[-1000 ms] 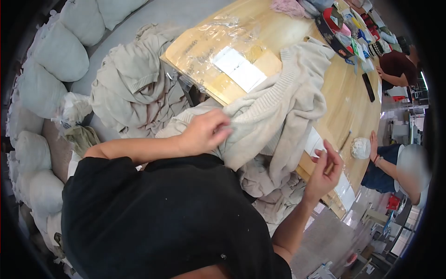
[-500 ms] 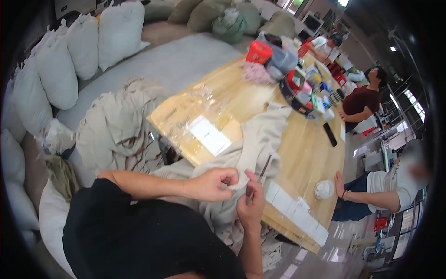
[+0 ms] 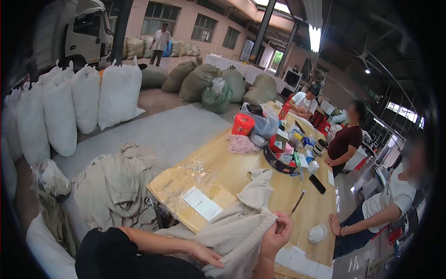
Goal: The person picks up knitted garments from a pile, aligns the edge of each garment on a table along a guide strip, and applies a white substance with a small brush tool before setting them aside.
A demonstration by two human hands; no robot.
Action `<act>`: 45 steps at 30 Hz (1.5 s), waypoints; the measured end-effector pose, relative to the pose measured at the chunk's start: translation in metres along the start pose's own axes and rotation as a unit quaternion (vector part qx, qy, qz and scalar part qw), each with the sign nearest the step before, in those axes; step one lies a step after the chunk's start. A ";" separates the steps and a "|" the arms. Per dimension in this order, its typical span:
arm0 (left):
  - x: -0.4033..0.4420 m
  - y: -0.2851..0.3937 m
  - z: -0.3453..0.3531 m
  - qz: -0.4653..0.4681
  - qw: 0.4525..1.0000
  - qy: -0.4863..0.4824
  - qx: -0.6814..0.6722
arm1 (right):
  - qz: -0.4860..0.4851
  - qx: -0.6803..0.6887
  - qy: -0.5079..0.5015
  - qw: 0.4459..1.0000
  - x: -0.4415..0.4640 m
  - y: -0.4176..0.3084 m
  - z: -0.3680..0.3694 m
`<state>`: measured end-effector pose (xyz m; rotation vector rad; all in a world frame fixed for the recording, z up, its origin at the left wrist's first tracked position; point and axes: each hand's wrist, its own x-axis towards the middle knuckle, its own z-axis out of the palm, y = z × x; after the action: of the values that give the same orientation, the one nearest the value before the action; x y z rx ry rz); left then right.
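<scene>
A beige knitted garment point(image 3: 241, 223) lies partly across the near end of the wooden table point(image 3: 218, 160) and hangs over its edge. My right hand point(image 3: 278, 232) is closed on its ribbed edge, with a thin dark tool point(image 3: 298, 202) sticking up from the same hand. Lower down, my left hand point(image 3: 204, 253) rests against the garment's cloth, its fingers together over a fold. Beside the garment on the table are a white paper card point(image 3: 202, 203) and clear plastic wrapping point(image 3: 190, 173).
A heap of beige garments point(image 3: 116, 186) is left of the table. Farther along stand a round tin of small items point(image 3: 281, 162), a phone point(image 3: 317, 184) and a white bundle point(image 3: 317, 233). A co-worker's hand point(image 3: 334, 224) touches the right edge. White sacks point(image 3: 121, 93) line the left.
The view has tilted up, showing more of the room. My hands have moved apart; my right hand now holds the ribbed edge raised, and my left is lower on the cloth.
</scene>
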<state>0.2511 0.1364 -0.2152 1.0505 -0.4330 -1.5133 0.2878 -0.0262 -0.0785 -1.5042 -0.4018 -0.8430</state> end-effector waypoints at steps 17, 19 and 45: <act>0.041 0.006 0.042 0.139 0.903 0.058 0.403 | 0.045 0.055 -0.021 0.997 0.018 -0.001 0.020; 0.050 0.008 0.044 0.173 0.876 0.039 0.449 | 0.045 0.066 -0.021 0.997 0.022 -0.001 0.017; 0.026 0.182 0.074 0.371 0.907 0.197 -0.036 | 0.000 -0.307 0.067 0.949 0.001 -0.027 -0.043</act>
<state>0.3018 0.0460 -0.0460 0.9486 -0.4192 -0.6142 0.2587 -0.0638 -0.0622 -1.9978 -0.0285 -1.1272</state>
